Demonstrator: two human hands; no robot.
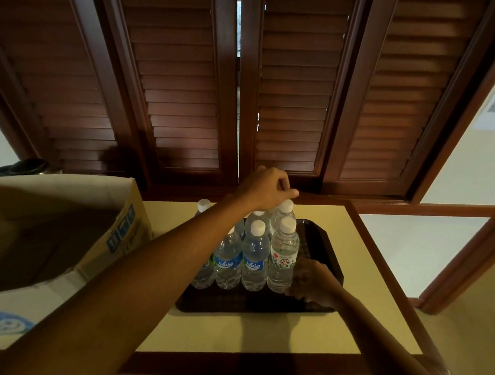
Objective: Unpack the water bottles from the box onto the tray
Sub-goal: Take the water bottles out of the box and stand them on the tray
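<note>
A dark tray (326,246) lies on the cream tabletop (258,333). Several clear water bottles with white caps stand packed on it; two in the front row wear blue labels (255,265), and the right one has a white patterned label (282,261). My left hand (265,188) hovers just above the cap of the back right bottle (285,205), fingers curled, the cap fully visible below them. My right hand (312,282) lies flat on the tray's front right part, fingertips close to the base of the patterned bottle. The open cardboard box (94,234) stands at the left; its inside is dark.
Dark wooden louvred shutters (188,94) rise right behind the table. The tabletop has a wooden rim (383,257) along its right side, with floor beyond. A dark object (29,165) sits behind the box. My left forearm crosses over the left bottles.
</note>
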